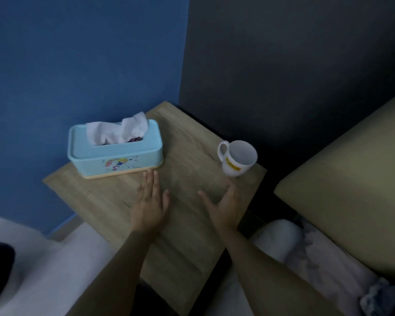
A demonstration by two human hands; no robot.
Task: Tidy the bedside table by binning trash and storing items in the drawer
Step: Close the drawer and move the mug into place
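The rectangular plastic tissue box (pixel 115 153) was pale blue with a cartoon print — the ceramic mug (pixel 237 158) white, 1 yellow label.

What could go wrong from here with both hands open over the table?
The white mug stands near the table's right edge, just beyond the right hand; a careless sweep might knock it off. A tissue sticks loosely out of the blue tissue box by the left hand, so brushing it could drag it out.

On the bedside table (pixel 192 137), the tissue box (pixel 114 153) sits at its back left; the mug (pixel 237 160) at its right edge.
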